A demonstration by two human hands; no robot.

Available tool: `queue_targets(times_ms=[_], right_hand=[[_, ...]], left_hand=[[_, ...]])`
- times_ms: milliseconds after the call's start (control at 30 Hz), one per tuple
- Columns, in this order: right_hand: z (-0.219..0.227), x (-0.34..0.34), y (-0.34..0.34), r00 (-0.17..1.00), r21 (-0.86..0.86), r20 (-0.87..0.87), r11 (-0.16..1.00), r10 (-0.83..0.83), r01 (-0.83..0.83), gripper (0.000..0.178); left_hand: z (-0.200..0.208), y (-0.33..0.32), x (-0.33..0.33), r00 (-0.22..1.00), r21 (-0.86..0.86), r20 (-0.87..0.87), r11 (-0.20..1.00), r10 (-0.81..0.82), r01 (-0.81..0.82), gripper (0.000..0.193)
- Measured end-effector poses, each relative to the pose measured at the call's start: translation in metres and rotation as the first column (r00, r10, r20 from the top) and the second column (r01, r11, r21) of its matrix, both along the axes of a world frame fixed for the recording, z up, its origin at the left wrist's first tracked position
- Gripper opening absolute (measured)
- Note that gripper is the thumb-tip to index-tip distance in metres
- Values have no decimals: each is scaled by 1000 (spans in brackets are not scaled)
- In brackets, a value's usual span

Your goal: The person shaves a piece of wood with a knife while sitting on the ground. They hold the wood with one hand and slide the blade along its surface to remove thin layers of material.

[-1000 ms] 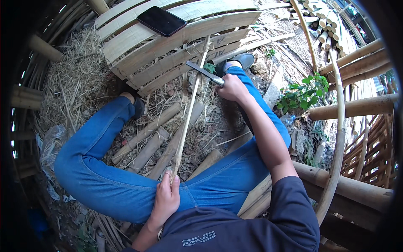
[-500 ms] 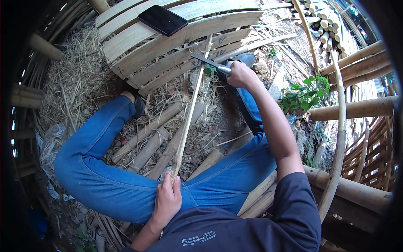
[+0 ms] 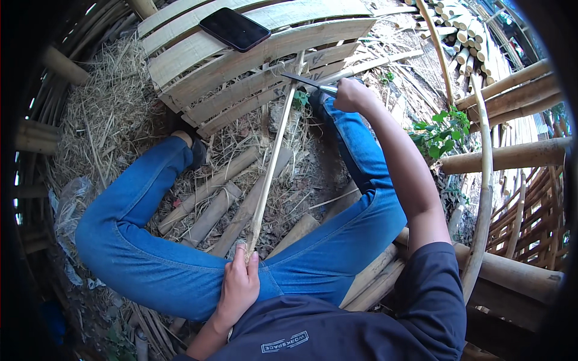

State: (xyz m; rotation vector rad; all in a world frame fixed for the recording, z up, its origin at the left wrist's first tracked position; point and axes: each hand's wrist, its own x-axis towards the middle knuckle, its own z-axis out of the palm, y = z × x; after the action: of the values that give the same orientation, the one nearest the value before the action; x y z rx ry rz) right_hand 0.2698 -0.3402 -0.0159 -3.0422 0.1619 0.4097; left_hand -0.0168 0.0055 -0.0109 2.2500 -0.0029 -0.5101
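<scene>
A long, pale bamboo strip [image 3: 270,174] runs from my lap up to the slatted wooden crate [image 3: 223,90]. My left hand [image 3: 239,283] is closed round its near end, thumb and fingers pinching it. In my right hand [image 3: 355,96] is a knife [image 3: 310,82] with a dark blade and a silvery handle. The blade lies across the strip near its far end, pointing left. Whether the edge bites into the strip is too small to tell. Thin curled shavings hang beside the blade.
A black phone [image 3: 235,29] lies on top of the crate. Cut bamboo pieces [image 3: 211,213] and straw [image 3: 114,114] cover the ground between my legs and at left. Bamboo rails [image 3: 506,155] and a leafy plant [image 3: 442,132] stand at right, with stacked bamboo poles [image 3: 472,42] beyond.
My right hand and the knife have shifted slightly to the right and up along the strip. My right knee has swung outward to the right. The left hand has stayed in place.
</scene>
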Motion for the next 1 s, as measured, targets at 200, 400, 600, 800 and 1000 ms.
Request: queue_targets(times_ms=[200,400,600,800,1000], right_hand=[[-16,-1,-3,999,19,7,999,37,-38,34],[5,-38,23,962,41,-11,961,274,-273,23],[8,-88,47,963,287,32,921,266,-264,29],[3,-103,57,981,549,7,819,194,-165,33],[-3,-113,55,980,571,24,802,196,-174,31]], left_hand=[[4,-2,-2,999,10,34,1000,7,-8,32],[8,-3,1,999,-57,-25,998,23,-24,33],[-18,10,-4,996,-135,90,991,19,-6,38],[0,15,7,878,-487,-477,825,24,-287,36],[-2,19,10,825,-545,-565,755,-9,-365,30]])
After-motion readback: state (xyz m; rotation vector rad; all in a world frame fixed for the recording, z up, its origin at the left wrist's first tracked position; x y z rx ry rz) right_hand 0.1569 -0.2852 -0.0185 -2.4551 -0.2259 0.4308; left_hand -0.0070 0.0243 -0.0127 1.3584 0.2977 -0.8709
